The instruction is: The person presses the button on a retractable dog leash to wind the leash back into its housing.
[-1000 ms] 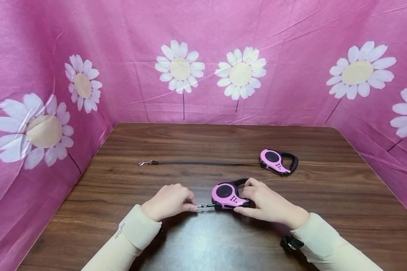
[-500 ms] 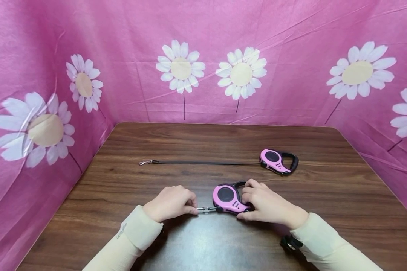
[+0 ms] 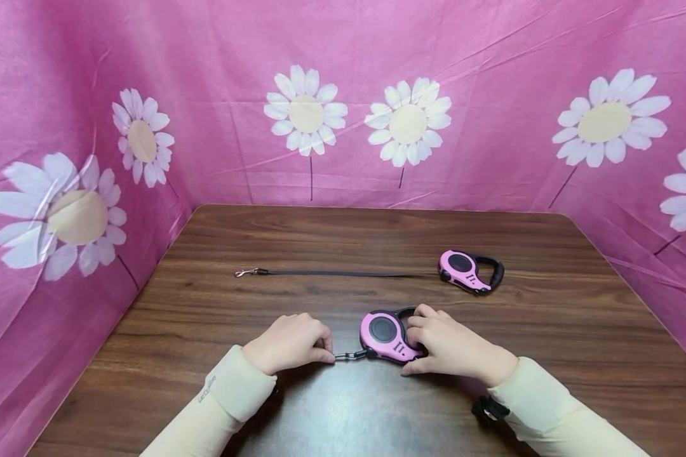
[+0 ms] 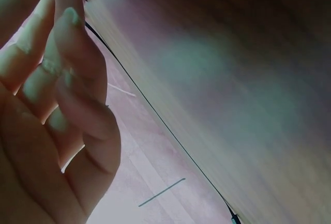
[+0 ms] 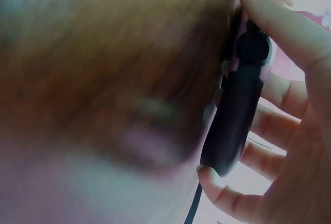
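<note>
A pink and black retractable dog leash point(image 3: 384, 330) lies on the table in front of me, its handle to the right. My right hand point(image 3: 448, 343) grips it by the handle; in the right wrist view the fingers curl about the black handle point(image 5: 232, 120), thumb along the near side. My left hand point(image 3: 294, 344) pinches the end of the metal snap hook point(image 3: 350, 356) between thumb and fingertips. Only a short dark piece shows between hook and leash body. In the left wrist view the fingertips of the left hand point(image 4: 62, 94) meet at the top edge, the hook mostly hidden.
Behind lies a second pink leash point(image 3: 462, 270), its black cord point(image 3: 343, 274) drawn out straight to the left and ending in a snap hook point(image 3: 246, 273). The brown wooden table point(image 3: 206, 241) is enclosed by pink daisy-printed cloth point(image 3: 228, 139).
The held leash has shifted slightly toward me and to the right, turning a little. Both hands keep their holds, and the second leash has not moved.
</note>
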`<act>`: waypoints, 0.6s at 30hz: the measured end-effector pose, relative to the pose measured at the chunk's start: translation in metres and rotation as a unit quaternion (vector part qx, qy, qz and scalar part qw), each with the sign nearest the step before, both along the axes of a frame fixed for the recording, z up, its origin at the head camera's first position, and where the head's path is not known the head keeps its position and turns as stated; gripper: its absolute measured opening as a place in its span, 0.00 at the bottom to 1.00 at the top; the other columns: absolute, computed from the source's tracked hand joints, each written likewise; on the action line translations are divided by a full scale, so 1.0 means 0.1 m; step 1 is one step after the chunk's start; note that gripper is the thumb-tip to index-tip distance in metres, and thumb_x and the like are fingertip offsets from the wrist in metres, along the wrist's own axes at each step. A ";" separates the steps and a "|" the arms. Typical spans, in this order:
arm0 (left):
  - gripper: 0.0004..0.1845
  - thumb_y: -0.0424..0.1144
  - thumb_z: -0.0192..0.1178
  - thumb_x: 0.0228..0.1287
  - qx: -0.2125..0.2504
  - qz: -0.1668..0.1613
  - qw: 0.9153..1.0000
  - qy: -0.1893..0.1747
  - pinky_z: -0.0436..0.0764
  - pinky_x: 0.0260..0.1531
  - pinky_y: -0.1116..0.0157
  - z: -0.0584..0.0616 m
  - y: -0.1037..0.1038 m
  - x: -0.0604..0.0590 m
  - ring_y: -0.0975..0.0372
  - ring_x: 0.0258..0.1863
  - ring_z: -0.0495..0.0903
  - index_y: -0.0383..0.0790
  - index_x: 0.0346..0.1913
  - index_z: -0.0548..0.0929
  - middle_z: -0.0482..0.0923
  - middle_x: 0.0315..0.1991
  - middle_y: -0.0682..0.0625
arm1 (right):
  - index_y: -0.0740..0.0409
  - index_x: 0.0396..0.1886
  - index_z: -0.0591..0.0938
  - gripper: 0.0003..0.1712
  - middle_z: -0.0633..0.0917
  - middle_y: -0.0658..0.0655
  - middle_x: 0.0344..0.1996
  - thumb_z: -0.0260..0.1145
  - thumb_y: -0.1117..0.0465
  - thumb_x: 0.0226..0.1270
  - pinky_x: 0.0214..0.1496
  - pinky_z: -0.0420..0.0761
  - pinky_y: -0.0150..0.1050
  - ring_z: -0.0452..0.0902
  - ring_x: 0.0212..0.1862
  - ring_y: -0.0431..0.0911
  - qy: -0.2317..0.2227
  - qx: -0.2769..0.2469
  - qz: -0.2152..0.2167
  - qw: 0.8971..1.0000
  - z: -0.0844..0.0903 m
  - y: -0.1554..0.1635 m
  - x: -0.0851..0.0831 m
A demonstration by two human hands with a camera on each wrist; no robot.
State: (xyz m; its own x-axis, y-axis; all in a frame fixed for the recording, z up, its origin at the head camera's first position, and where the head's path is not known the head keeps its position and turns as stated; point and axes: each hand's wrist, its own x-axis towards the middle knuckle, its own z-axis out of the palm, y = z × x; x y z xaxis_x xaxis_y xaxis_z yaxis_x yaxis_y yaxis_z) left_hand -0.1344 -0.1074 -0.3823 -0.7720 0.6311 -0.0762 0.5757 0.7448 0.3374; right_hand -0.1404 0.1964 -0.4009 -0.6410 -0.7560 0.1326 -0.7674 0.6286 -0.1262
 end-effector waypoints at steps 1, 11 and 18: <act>0.09 0.50 0.71 0.56 0.000 -0.001 1.000 0.000 0.75 0.28 0.64 0.00 0.00 0.00 0.75 0.26 0.75 0.58 0.23 0.83 0.78 0.21 0.69 | 0.41 0.16 0.70 0.25 0.67 0.38 0.25 0.73 0.33 0.49 0.37 0.62 0.35 0.63 0.39 0.39 -0.004 0.002 -0.003 1.000 0.00 0.00 0.00; 0.07 0.50 0.68 0.59 0.003 0.000 1.000 0.010 0.73 0.25 0.65 0.05 -0.05 -0.03 0.75 0.24 0.73 0.58 0.25 0.85 0.78 0.22 0.69 | 0.42 0.25 0.79 0.24 0.75 0.38 0.29 0.68 0.29 0.52 0.41 0.68 0.38 0.68 0.40 0.38 0.044 -0.040 0.017 0.998 0.04 0.08 -0.03; 0.05 0.49 0.66 0.63 0.005 0.014 1.000 0.018 0.72 0.24 0.65 0.10 -0.08 -0.06 0.74 0.23 0.72 0.57 0.31 0.87 0.81 0.25 0.66 | 0.40 0.27 0.81 0.15 0.77 0.36 0.28 0.69 0.37 0.59 0.42 0.71 0.38 0.70 0.39 0.36 0.059 -0.079 0.020 0.995 0.09 0.13 -0.08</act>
